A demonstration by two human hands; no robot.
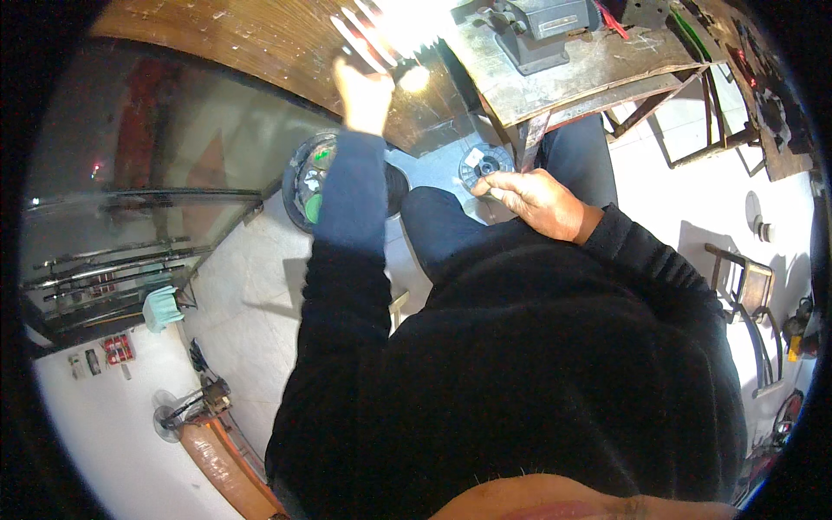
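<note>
Holding round spool (486,165) in right hand (544,203), left hand (366,91) near bright light (422,24).

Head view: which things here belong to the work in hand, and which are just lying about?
At the hands, so apparently in use:
round spool, in the right hand
white-striped thing by the left hand, too glared to name

Apparently just lying about:
grey machine on the bench
round bin
pale green object

Remotely, I'm seeing bright light (425,19) glaring on a brown wooden surface (217,30), with pale floor tiles (238,312) spreading out below.
</note>
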